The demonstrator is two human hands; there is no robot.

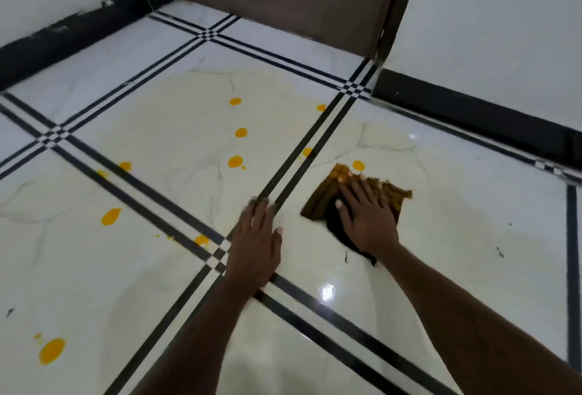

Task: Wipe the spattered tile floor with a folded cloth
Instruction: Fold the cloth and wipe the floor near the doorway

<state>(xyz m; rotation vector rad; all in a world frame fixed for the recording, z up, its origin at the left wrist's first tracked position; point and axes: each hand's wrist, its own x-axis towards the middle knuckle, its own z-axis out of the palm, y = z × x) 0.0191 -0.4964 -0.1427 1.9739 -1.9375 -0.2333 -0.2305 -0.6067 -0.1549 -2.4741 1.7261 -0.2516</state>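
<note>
There are no words, numbers or signs to read here, not on the floor, the cloth or the walls.

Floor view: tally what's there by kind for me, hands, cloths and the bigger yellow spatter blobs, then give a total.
Hands: 2, left hand flat on the tile floor, right hand pressing the cloth
Folded cloth: 1
Yellow blobs, tiny specks left out: 11, one of them faint
Total: 14
</note>
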